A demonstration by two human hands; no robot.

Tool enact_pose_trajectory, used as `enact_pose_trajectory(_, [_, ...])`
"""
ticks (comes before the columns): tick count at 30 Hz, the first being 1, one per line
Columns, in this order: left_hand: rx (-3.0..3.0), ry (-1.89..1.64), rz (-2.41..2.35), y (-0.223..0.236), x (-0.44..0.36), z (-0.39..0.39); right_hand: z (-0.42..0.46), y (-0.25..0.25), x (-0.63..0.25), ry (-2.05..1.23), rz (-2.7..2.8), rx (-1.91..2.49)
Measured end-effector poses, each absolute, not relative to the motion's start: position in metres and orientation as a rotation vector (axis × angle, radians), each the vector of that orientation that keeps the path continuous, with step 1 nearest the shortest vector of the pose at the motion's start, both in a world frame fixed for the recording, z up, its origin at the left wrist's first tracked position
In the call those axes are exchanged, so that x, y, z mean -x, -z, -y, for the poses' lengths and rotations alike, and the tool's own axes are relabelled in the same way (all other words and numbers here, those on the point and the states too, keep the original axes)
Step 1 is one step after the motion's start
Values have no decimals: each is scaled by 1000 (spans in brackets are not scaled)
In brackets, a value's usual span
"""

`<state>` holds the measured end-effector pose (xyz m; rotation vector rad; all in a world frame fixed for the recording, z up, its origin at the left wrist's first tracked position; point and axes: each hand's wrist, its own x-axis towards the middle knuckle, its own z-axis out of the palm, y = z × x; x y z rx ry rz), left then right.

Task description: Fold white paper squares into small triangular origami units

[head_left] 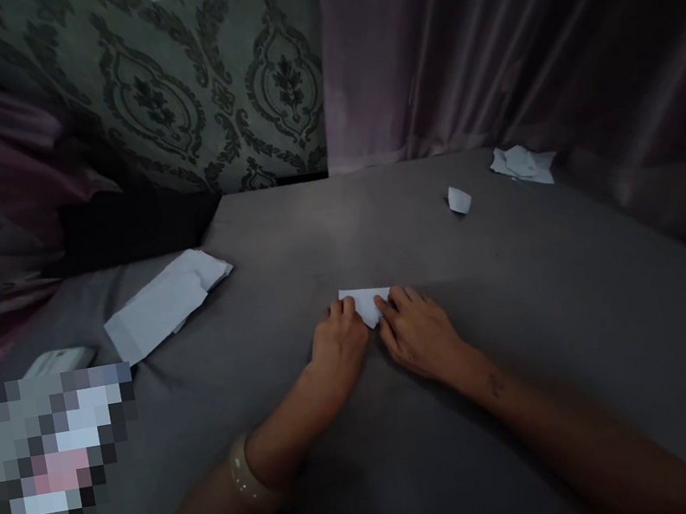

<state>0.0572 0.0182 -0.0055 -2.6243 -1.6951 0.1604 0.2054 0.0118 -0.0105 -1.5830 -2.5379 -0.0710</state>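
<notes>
The left hand point(339, 343) and right hand point(422, 330), fingers curled nearly closed, are gripping the paper point(365, 304), apparently creasing it, next needing even pressure.

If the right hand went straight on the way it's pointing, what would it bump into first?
The paper, it seems: the right hand is touching it. The left hand is at the paper's other side, though depth is hard to judge.
</notes>
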Motion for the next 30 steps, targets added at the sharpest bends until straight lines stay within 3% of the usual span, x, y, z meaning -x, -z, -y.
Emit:
enact_pose_trajectory(5, [2750,-30,1757,-10,-37,-35,-23,15,-214,38,2366,1647])
enact_pose_trajectory(14, [2835,894,2151,34,-15,-79,-61,40,-239,-448,2076,1566])
enact_pose_trajectory(21, [2912,945,2176,37,-15,-81,-68,53,-243,-417,2187,1337])
enact_pose_trajectory(30, [2979,1066,2216,37,-15,-81,-67,52,-242,-433,2234,1364])
